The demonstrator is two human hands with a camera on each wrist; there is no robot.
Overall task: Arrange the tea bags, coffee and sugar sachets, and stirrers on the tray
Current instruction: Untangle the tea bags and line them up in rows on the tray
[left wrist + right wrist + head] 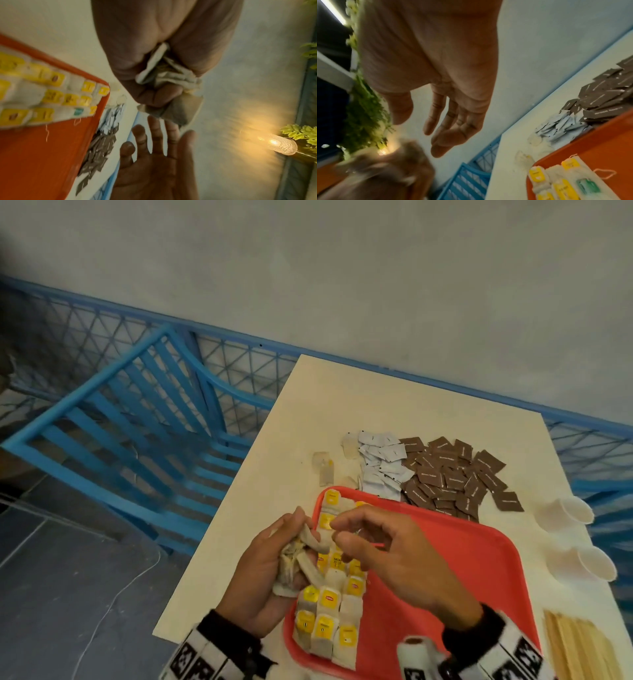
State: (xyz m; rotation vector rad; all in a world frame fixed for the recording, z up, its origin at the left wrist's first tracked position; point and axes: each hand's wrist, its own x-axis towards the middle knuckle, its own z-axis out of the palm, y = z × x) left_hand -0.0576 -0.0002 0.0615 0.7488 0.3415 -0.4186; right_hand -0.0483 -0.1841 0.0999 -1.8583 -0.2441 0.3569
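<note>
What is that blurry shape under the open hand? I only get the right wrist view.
Observer: That is the left hand, gripping a crumpled bunch of tea bags.
Visitor: Is anything else waiting that I can't see?
Observer: Yes, wooden stirrers lie on the table to the right of the red tray, not on it.
Visitor: Any cups around?
Observer: Two white paper cups sit near the table's right edge, beyond the stirrers.
</note>
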